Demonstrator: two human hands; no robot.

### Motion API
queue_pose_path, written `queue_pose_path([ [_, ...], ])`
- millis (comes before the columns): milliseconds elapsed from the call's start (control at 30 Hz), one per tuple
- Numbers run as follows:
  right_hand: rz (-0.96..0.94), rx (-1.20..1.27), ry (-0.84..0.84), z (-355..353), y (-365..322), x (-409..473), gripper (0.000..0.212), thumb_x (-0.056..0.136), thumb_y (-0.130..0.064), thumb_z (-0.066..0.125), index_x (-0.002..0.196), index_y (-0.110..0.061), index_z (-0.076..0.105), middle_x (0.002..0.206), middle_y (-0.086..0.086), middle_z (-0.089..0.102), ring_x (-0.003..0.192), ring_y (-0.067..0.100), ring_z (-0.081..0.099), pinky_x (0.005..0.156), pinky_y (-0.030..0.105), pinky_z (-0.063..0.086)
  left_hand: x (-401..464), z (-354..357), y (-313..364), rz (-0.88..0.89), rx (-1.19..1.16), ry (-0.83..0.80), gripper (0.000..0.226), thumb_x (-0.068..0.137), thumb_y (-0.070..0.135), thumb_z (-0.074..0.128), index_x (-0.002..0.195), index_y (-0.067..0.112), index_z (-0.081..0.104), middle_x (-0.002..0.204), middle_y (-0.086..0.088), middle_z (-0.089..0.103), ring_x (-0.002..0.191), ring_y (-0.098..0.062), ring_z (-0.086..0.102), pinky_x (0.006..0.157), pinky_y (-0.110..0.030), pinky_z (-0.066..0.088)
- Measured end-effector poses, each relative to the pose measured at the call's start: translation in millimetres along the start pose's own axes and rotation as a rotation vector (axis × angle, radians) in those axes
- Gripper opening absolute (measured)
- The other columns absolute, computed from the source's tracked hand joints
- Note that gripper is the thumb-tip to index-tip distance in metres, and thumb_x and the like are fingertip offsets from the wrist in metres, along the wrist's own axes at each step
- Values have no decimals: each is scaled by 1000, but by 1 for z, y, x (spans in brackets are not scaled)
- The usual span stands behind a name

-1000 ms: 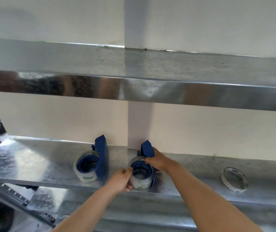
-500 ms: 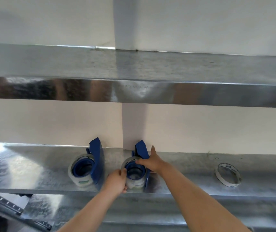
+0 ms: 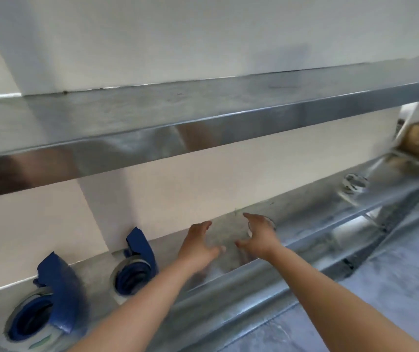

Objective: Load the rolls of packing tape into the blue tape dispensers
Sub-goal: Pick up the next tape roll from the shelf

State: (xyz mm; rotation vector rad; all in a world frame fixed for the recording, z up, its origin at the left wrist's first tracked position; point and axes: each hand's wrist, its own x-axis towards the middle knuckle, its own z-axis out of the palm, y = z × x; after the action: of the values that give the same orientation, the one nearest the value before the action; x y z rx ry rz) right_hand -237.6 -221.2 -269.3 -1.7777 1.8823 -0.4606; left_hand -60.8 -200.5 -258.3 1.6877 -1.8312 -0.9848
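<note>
1. Two blue dispensers, one (image 3: 51, 298) and another (image 3: 134, 265), each hold a roll of tape (left of the hands) on the lower shelf (image 3: 305, 207).
2. The left hand (image 3: 198, 247) and right hand (image 3: 259, 237) hover over the shelf, fingers spread, holding nothing.
3. A tape ring (image 3: 354, 185) lies on the shelf, well right of the hands.

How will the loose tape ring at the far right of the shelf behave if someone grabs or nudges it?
The tape ring looks like a thin hoop with a wide open centre, so it is probably light and may flex when squeezed. It seems to sit on smooth shiny metal shelf, so a nudge would likely slide it. Blur hides whether it lies flat; on edge, it could roll.
</note>
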Motion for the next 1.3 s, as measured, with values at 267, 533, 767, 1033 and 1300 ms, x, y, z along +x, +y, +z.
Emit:
queue_pose_path([
  [267, 84, -188, -155, -35, 95, 26, 113, 71, -43, 71, 147, -11, -7, 156, 18, 6, 145, 32, 5, 117, 38, 11, 56, 81, 43, -96, 156, -236, 103, 70, 27, 77, 148, 13, 11, 156, -8, 20, 142, -23, 26, 114, -29, 27],
  [533, -210, -140, -314, -36, 128, 75, 108, 66, -46, 66, 148, -14, 5, 153, 11, 25, 141, 27, 23, 116, 35, 20, 96, 142, 62, -143, 214, 33, 86, 64, 46, 70, 139, 21, 36, 141, -2, 49, 129, -21, 48, 107, -32, 38],
  [767, -301, -1, -173, -112, 186, 106, 105, 50, -62, 59, 139, -15, 32, 141, 8, 42, 132, 28, 36, 109, 36, 33, 141, 179, 138, -66, 164, 110, 61, 53, 22, 74, 112, 26, 60, 118, 1, 66, 113, -23, 60, 92, -31, 48],
  [1033, -141, -4, -42, -202, 276, 149, 88, 42, -62, 57, 120, -22, 50, 119, 2, 60, 115, 23, 50, 96, 28, 42, 214, 250, 233, 4, 255, 1, 90, 66, 35, 75, 142, 26, 28, 143, -4, 38, 133, -26, 35, 108, -34, 31],
  [1300, 50, 144, 182, -294, 355, 160, 53, 53, -26, 77, 103, -12, 62, 100, 4, 69, 93, 22, 64, 82, 37, 54, 286, 316, 318, 227, 41, -136, 50, 54, 20, 80, 102, 17, 63, 100, -4, 71, 94, -26, 65, 76, -32, 51],
])
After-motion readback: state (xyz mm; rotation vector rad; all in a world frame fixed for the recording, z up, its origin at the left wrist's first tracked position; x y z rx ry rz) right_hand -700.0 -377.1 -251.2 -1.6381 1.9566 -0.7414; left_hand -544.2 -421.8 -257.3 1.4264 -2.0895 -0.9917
